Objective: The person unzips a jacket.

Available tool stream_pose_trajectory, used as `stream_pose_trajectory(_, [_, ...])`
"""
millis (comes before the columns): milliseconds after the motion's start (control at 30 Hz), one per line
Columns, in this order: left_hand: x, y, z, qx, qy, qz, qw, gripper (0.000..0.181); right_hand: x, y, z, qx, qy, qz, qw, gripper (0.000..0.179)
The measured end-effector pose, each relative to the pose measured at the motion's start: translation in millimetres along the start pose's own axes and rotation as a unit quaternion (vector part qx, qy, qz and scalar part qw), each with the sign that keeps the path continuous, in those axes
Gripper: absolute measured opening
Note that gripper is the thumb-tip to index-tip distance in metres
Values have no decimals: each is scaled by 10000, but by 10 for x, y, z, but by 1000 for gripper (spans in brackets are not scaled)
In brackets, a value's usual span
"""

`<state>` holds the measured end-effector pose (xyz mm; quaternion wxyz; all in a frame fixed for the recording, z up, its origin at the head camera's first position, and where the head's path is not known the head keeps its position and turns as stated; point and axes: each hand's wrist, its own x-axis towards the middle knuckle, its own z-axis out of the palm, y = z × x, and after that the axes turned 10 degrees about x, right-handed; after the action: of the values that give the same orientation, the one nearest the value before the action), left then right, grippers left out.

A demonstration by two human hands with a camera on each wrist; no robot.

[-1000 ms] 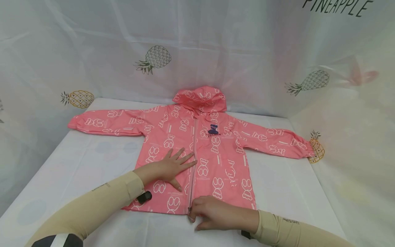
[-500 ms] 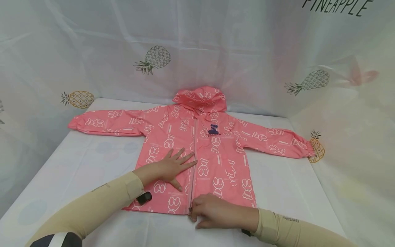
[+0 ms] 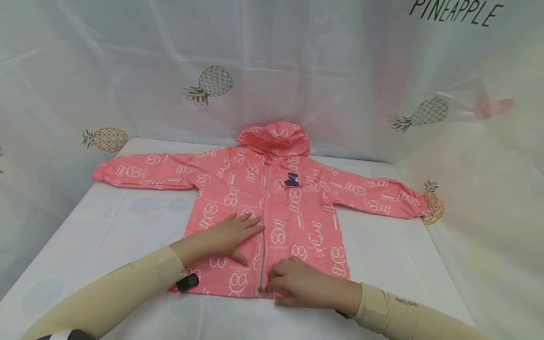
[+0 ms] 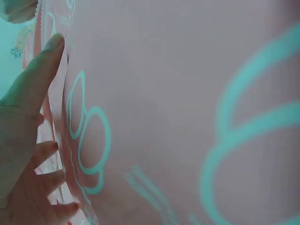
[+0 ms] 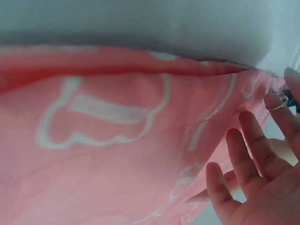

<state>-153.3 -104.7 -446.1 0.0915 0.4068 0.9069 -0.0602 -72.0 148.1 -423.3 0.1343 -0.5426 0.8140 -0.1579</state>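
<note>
So a pink hooded jacket (image 3: 279,203) is lying face up on the white-covered surface (image 3: 391,250), both sleeves spreading out to the sides and the hood (image 3: 274,137) sitting at the far end, next to the hanging curtain (image 3: 318,56) with the pineapple prints. The zipper (image 3: 264,212) is running down the middle toward the hem.

The left hand (image 3: 231,236) is resting on the front panel just left of the zipper, its grip staying wide: fingers are spreading out, tips reaching about to the zipper line, and it's holding nothing.

The right hand (image 3: 299,284) is hanging around the lower hem on the other side, just beside the zipper's bottom end. Its grip is looking loose too; from the wrist camera the fingers are sitting apart with nothing between them, and one is wearing a ring (image 5: 278,103).

Both arms are wearing beige sleeves (image 3: 127,276), and a small black gadget (image 3: 187,282) is sitting at the left wrist.
</note>
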Motion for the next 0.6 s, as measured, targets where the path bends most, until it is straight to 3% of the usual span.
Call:
stream_pose_trajectory(200, [-84, 17, -20, -396, 436, 128, 9982, 78, -73, 40, 30, -321, 118, -218, 9992, 33])
stream_pose_trajectory(333, [-139, 60, -69, -354, 654, 551, 9957, 61, -101, 52, 39, -301, 142, -161, 9993, 37])
stream_pose_trajectory(600, [-167, 204, -119, -154, 773, 1203, 9896, 47, -97, 27, 89, -569, 346, -201, 9976, 47])
